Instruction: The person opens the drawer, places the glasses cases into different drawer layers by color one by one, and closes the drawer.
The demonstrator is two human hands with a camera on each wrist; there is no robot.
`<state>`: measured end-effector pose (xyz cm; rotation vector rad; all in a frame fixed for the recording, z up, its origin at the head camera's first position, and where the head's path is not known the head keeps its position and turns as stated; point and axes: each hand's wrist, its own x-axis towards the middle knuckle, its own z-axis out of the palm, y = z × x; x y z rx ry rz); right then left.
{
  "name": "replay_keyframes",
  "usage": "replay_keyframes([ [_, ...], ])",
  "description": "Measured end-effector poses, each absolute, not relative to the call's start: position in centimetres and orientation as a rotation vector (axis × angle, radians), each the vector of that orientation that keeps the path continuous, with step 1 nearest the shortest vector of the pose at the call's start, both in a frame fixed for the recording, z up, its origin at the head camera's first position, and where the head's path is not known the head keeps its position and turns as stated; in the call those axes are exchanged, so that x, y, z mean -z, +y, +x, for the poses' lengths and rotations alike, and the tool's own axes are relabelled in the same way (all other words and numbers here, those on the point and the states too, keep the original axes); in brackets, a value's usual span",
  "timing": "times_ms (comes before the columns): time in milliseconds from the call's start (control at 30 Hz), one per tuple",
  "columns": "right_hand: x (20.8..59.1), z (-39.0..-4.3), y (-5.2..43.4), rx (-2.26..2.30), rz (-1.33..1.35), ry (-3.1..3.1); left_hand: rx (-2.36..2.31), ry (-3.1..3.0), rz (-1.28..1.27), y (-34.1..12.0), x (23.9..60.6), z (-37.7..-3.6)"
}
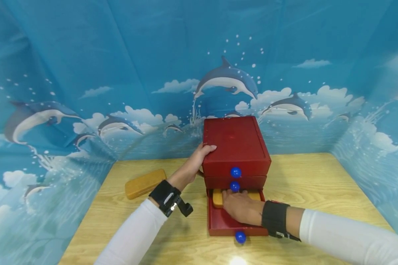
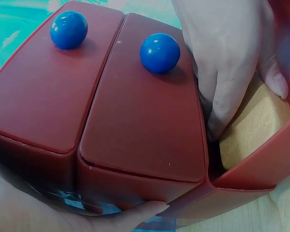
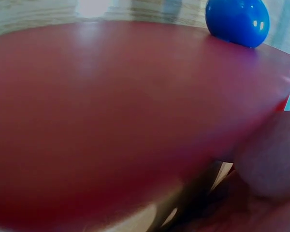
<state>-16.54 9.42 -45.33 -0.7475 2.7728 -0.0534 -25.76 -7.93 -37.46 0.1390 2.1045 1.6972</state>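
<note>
A red chest of drawers (image 1: pixel 233 140) with round blue knobs stands on the table, its bottom drawer (image 1: pixel 219 221) pulled out. My left hand (image 1: pixel 194 160) rests against the chest's left side, thumb on the top edge; in the left wrist view a finger (image 2: pixel 140 212) lies straight along the side. Inside the drawer, my right hand (image 1: pixel 242 207) holds a tan oblong case (image 1: pixel 217 198), partly covered by the hand. The left wrist view shows fingers and thumb on opposite sides of this case (image 2: pixel 256 125). The drawer front (image 3: pixel 111 106) hides most of the right hand in its wrist view.
Another tan oblong case (image 1: pixel 145 183) lies on the wooden table (image 1: pixel 302 184), left of the chest. The upper two drawers are closed, with blue knobs (image 1: pixel 236 172) facing front. A blue dolphin-print curtain (image 1: pixel 152 55) hangs behind and at both sides.
</note>
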Motion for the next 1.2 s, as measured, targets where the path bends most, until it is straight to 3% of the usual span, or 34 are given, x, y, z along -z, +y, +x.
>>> replay_keyframes([
  [333, 44.1, -16.3, 10.1, 0.191, -0.613, 2.653, -1.696, 2.090, 0.130, -7.9, 37.5, -25.9],
  [700, 41.9, -14.2, 11.2, 0.137, -0.678, 2.689, -1.696, 2.092, 0.131, -7.9, 37.3, -25.7],
  [967, 37.9, -12.8, 12.0, 0.086, -1.097, 2.868, -1.696, 2.091, 0.136, -7.9, 37.1, -25.8],
  [1200, 35.7, -12.7, 13.2, 0.312, -1.478, 3.106, -1.690, 2.085, 0.124, -7.9, 37.2, -25.7],
])
